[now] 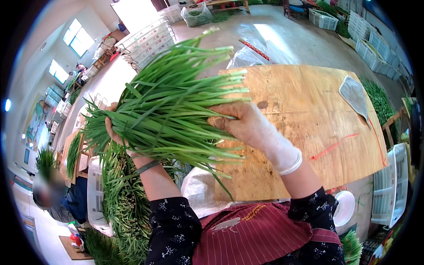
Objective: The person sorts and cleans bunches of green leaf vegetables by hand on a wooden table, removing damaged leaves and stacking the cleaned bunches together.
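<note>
A large loose bunch of green garlic chives (pixel 172 106) is lifted over the left edge of a wooden table (pixel 298 109), its pale cut ends fanned to the right. My left hand (pixel 116 129) is closed around the leafy end, most of the palm hidden by leaves. My right hand (pixel 241 124), in a stained white glove, grips stalks near the cut ends, with thumb and fingers on them. A grey cloth (pixel 353 96) and a thin red tie (pixel 334 146) lie on the table's right part.
Left of me, more chives (pixel 129 198) heap in a white plastic crate (pixel 96 195). A person (pixel 49 195) is at the far left. Stacked crates (pixel 147 41) stand beyond the bunch. A white bucket (pixel 344 208) and another crate (pixel 389 185) stand at the lower right.
</note>
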The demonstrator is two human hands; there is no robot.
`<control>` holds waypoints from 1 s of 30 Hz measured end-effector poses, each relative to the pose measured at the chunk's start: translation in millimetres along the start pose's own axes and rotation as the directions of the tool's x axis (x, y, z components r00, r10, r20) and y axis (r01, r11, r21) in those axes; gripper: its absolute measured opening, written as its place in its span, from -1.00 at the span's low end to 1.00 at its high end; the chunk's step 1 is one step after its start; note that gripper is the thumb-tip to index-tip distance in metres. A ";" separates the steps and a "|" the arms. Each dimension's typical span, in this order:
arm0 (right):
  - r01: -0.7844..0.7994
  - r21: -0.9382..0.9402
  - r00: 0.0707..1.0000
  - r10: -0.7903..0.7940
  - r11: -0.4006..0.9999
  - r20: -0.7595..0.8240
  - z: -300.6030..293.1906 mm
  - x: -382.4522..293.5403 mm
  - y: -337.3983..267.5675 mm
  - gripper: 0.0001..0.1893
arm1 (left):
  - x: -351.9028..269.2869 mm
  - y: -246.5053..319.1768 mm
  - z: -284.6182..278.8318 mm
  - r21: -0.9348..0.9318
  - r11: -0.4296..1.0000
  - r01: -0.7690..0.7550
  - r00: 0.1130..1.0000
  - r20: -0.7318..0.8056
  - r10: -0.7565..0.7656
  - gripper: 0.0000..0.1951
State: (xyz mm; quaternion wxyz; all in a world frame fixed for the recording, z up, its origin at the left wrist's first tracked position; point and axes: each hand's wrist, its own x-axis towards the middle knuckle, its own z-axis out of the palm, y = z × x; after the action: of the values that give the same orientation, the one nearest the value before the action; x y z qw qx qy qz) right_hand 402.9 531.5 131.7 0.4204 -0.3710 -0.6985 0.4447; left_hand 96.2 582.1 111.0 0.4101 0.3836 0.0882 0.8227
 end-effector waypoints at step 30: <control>0.072 -0.676 0.996 -0.019 0.734 0.085 -69.7 38.1 100.3 -0.58 | 18.4 51.1 -42.0 -0.418 0.901 0.118 0.920 0.387 0.059 -0.79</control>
State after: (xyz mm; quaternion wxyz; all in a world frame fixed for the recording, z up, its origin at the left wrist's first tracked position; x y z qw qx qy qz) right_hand 467.2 620.1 65.4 0.2417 -0.4650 -0.8360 0.1625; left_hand 28.8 569.8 115.8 0.5068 0.4373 -0.1742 0.7222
